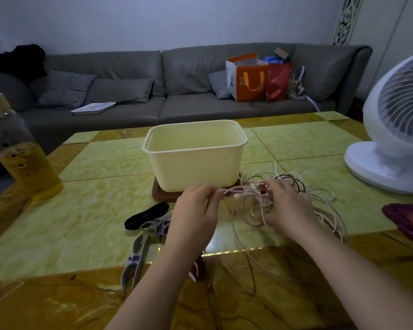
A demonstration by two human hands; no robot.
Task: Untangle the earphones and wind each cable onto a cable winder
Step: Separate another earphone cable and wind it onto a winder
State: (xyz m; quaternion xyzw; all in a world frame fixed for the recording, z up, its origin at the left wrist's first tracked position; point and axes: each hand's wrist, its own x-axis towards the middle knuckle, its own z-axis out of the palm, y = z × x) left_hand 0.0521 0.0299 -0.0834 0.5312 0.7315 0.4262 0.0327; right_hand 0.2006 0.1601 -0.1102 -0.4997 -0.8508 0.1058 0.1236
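The tangle of earphone cables (244, 195) lay on the green and amber table (93, 210), a little right of the middle, with pale and dark brown strands knotted together. Loose loops spilled out toward three and four o'clock, and a few strands trailed down toward six o'clock over the near edge.

The left hand (196, 210) sat at nine o'clock from the knot, its fingertips closed narrowly on a pale strand drawn out of the mass. The right hand (286, 206) was at three o'clock, with its fingers curled into the bundle and gripping it.

Three cable winders lay on the table at about eight o'clock from the tangle. The black winder (146, 216) was farthest, and the pale winder (161, 225) sat just beside it, partly under the left wrist. The grey winder (135, 260) was nearest, stretched toward seven o'clock.

At twelve o'clock a cream tub (196, 170) stood on a brown tray (156, 191), close behind both hands. A bottle (22, 163) of yellow liquid stood far out at nine o'clock, and a white fan (396, 120) at two o'clock. A purple object (410, 222) showed at the right edge; I could not tell what it was. Beyond the table ran a grey sofa (129, 91), with an orange bag (247, 79) and a red bag (278, 81) on it.
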